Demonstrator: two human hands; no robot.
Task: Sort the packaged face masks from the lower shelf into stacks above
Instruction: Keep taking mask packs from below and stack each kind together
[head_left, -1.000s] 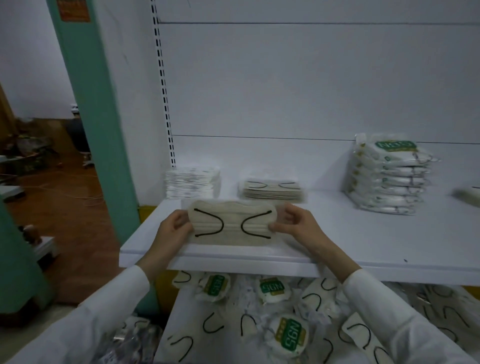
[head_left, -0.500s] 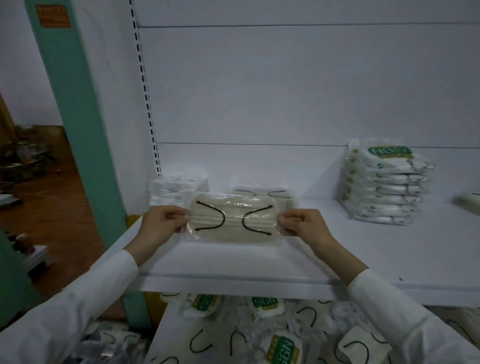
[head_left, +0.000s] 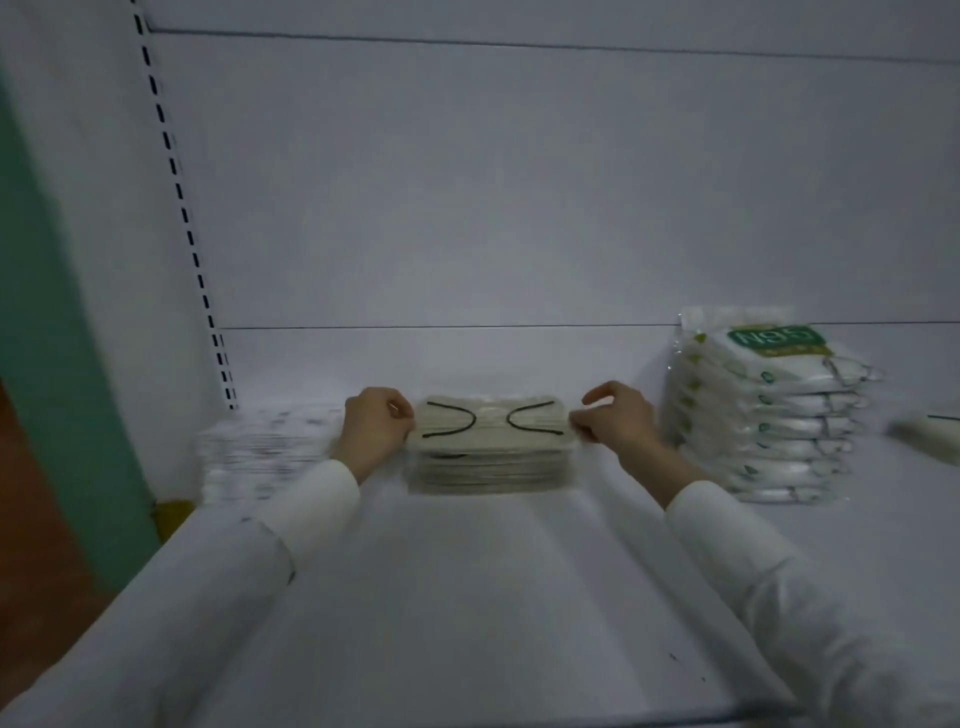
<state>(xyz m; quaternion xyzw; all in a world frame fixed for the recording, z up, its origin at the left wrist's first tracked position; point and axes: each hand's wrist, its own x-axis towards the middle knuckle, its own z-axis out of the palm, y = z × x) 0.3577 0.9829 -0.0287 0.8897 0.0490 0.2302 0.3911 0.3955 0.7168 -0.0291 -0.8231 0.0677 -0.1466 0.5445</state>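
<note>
Mask (head_left: 493, 423) pinched by left hand (head_left: 376, 423), right hand (head_left: 615, 421)

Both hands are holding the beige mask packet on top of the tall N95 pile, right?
Not quite. The head view shows the left hand and right hand holding the beige mask packet on the beige stack; the N95 pile stands apart.

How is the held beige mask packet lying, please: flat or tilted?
Flat: beige mask packet lies level atop its stack, left hand and right hand pinching its ends.
</note>
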